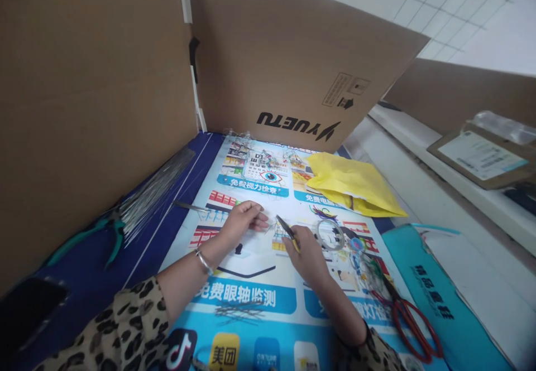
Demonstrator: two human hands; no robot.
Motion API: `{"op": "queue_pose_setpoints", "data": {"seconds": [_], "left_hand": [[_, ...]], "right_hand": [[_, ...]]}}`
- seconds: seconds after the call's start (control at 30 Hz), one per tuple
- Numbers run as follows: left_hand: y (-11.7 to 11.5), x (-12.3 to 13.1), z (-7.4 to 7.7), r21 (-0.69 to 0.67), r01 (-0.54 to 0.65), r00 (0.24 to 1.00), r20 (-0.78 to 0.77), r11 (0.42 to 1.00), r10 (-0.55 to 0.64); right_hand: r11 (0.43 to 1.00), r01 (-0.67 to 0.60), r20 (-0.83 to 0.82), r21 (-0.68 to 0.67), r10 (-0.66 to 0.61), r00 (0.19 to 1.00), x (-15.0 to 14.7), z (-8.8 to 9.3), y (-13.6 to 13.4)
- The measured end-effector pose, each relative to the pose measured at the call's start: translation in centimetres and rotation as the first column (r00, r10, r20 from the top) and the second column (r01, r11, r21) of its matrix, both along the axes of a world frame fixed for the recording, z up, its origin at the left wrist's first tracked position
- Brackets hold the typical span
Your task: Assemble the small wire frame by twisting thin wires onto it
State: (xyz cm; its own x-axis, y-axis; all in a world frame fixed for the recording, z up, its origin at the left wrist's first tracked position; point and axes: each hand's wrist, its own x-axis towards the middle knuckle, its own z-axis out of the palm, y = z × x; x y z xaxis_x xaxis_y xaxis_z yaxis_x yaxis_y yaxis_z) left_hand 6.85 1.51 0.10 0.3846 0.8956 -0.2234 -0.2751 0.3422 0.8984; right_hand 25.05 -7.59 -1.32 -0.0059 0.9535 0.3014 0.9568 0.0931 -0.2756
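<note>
My left hand [243, 221] is pinched shut on a small thin clear piece that I cannot make out, held just above a printed poster [251, 298] that covers the table. My right hand [307, 254] is closed round small dark pliers with yellow grips [288, 231], whose tip points toward the left fingertips. A silver bangle sits on my left wrist. Both sleeves are leopard print.
A bundle of thin metal wires [151, 195] and green-handled pliers [106, 231] lie at the left. A wire coil [330, 234], red-handled scissors [412, 326], a yellow bag [352, 184] and a teal pouch [435, 293] lie to the right. Cardboard panels [293, 64] wall the back.
</note>
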Motion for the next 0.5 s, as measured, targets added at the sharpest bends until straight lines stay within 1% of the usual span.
{"op": "queue_pose_setpoints", "data": {"seconds": [0.1,0.2,0.3,0.37,0.5], "left_hand": [[0.2,0.1,0.0,-0.031,0.003,1.000,-0.004,1.000,-0.003],[0.4,0.3,-0.1,-0.055,0.013,1.000,-0.014,0.998,-0.014],[0.3,0.5,0.0,-0.063,0.008,1.000,-0.026,0.998,-0.009],[0.2,0.5,0.0,-0.060,-0.001,1.000,-0.021,0.998,0.000],[0.1,0.7,0.0,-0.064,0.026,1.000,-0.011,0.998,-0.027]], "right_hand": [[0.997,-0.057,0.064,0.059,0.053,0.997,-0.4,-0.4,0.7],[0.979,-0.139,0.244,0.149,0.099,0.965,-0.3,-0.1,1.0],[0.963,-0.228,0.378,0.146,0.159,0.912,-0.2,0.5,1.3],[0.956,-0.254,0.423,0.149,0.170,0.890,-0.1,0.6,1.5],[0.929,-0.294,0.447,0.226,0.169,0.878,0.3,0.2,1.8]]}}
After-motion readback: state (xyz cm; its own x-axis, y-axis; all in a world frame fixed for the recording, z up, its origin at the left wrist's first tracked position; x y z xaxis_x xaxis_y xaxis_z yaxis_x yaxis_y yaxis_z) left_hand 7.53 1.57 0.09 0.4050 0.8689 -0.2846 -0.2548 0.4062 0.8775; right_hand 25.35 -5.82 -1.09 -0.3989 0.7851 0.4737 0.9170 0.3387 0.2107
